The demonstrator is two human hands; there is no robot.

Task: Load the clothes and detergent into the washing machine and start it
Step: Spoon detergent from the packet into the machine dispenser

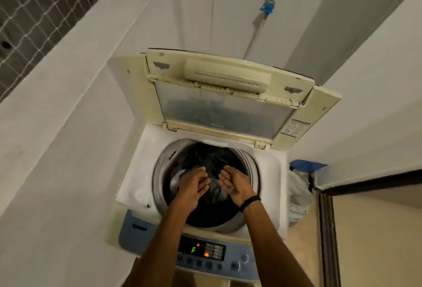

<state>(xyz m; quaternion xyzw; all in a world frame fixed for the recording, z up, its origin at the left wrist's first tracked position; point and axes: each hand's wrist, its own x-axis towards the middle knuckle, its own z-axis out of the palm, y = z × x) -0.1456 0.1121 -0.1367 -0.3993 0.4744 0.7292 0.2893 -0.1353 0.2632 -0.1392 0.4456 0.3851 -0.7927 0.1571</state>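
Note:
A top-loading washing machine [146, 149] stands below me with its lid [219, 106] folded up against the wall. Dark clothes [212, 161] lie inside the round drum [159, 168]. Both my hands hover over the drum opening, palms turned toward each other, a small gap between them. My left hand [194, 184] has loosely curled fingers and holds nothing. My right hand [235, 184] is cupped with relaxed fingers and is likewise empty; a dark band sits on its wrist. The control panel [203, 251] at the front edge is lit and shows a green "F".
White walls close in on the left and right of the machine. A white bag [299, 195] with a blue edge sits in the narrow gap on the right, beside a dark door frame [328, 229]. A tap with a blue fitting [267, 9] hangs on the back wall.

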